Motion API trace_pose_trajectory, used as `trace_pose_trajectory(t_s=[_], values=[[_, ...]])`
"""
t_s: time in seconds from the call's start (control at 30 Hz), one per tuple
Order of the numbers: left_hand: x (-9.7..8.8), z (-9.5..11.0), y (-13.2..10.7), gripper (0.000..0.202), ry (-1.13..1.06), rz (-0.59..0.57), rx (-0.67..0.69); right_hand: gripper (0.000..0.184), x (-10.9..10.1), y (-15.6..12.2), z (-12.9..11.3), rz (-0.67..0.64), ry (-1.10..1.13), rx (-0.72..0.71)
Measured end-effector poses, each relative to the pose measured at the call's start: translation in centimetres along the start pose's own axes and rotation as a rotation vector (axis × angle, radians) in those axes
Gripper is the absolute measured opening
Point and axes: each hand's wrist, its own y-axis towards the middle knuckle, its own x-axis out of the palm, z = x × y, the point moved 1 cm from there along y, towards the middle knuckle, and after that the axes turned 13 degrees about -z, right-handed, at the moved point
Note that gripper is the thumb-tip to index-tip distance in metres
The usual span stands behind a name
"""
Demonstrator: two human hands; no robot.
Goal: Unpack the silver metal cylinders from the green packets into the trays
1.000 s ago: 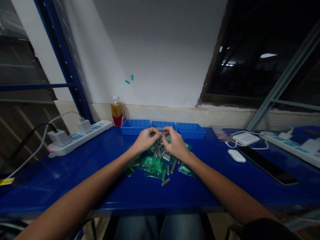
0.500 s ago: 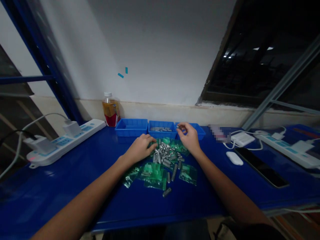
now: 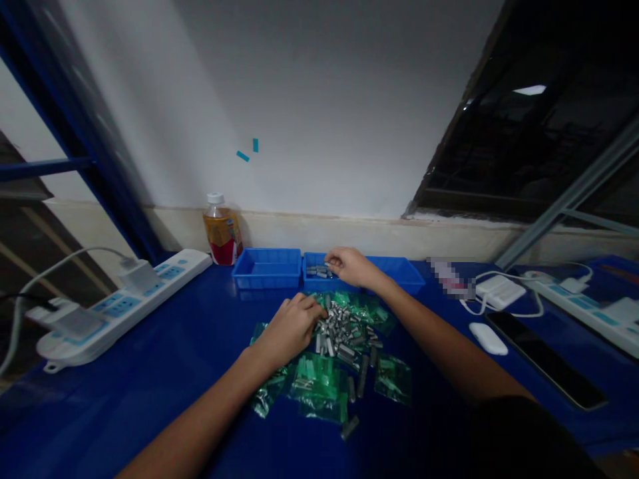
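Observation:
A heap of small grey metal cylinders (image 3: 344,329) lies on the blue table among several green plastic bags (image 3: 319,386). My left hand (image 3: 292,326) rests at the heap's left edge, fingers curled and pinching among the pieces. My right hand (image 3: 352,265) reaches over the middle blue tray (image 3: 312,283), fingers pinched above the few metal pieces (image 3: 319,271) lying in it. What either pinch holds is too small to see. An empty-looking blue tray (image 3: 267,268) stands to the left, and a third blue tray (image 3: 407,273) to the right.
A drink bottle (image 3: 222,229) stands by the wall behind the trays. A white power strip (image 3: 124,303) with plugs lies at the left. At the right are a white charger (image 3: 499,289) with cable, a small white device (image 3: 488,338), a dark phone (image 3: 546,359) and another power strip (image 3: 599,306).
My hands parted from in front of me. The left went down to the heap; the right moved from the right tray to over the middle tray. The camera tilted and shifted.

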Motion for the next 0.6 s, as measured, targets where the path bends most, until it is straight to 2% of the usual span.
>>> trace_pose_trajectory(t_s=[0.1,0.3,0.47,0.6], values=[[0.0,-0.2,-0.1,0.031,0.000,-0.005,-0.018,0.016,0.4,2.2,-0.8,-0.186,-0.039,-0.027],[-0.2,-0.2,-0.2,0.030,-0.021,-0.038,-0.063,0.014,1.6,4.7,-0.9,-0.359,-0.034,-0.113],[-0.1,-0.3,0.0,0.028,-0.065,-0.048,-0.072,0.014,1.7,5.0,0.1,-0.405,-0.016,-0.137],[-0.3,-0.5,0.0,0.032,-0.076,-0.067,-0.044,0.019,1.1,4.9,0.4,-0.347,-0.117,-0.085]])
